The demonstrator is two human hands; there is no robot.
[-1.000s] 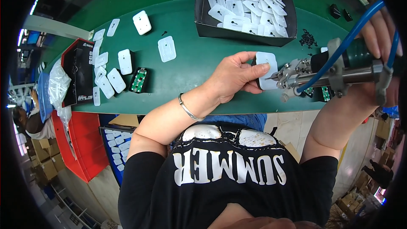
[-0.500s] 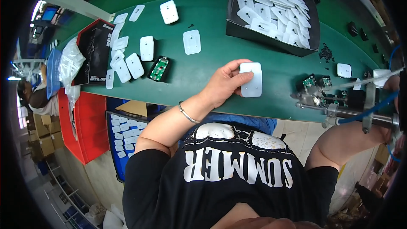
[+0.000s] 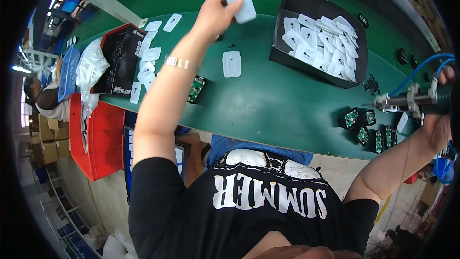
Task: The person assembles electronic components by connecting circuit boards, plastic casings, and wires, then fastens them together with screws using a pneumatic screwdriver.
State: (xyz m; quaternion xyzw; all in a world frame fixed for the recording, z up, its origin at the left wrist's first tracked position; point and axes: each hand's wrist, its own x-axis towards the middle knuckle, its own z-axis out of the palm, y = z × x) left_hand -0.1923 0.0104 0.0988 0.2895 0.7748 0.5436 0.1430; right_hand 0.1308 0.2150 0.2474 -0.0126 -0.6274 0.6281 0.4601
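My left hand (image 3: 216, 11) is raised over the far left part of the bench. It grips a white rounded-corner case (image 3: 242, 5) by one edge, thumb on its face. Below it, a flat white cover plate (image 3: 232, 64) lies on the green bench with a small dark screw (image 3: 232, 45) beside it. At the right edge, my right hand (image 3: 445, 77) is wrapped round a metal air screwdriver (image 3: 407, 100) with blue hoses, its thin tip pointing left. Part of that hand is hidden by the tool and the dark rim.
A black box (image 3: 318, 74) of white cover plates stands at the back right, beside a pile of dark screws (image 3: 371, 84). Several green circuit boards in black housings (image 3: 351, 118) sit at the right. More plates (image 3: 151, 54) lie left, near a red bin (image 3: 98, 139).
My left hand has carried the white case from the bench front up and left to the far side. The air screwdriver has drawn back to the right. The head view has shifted slightly.
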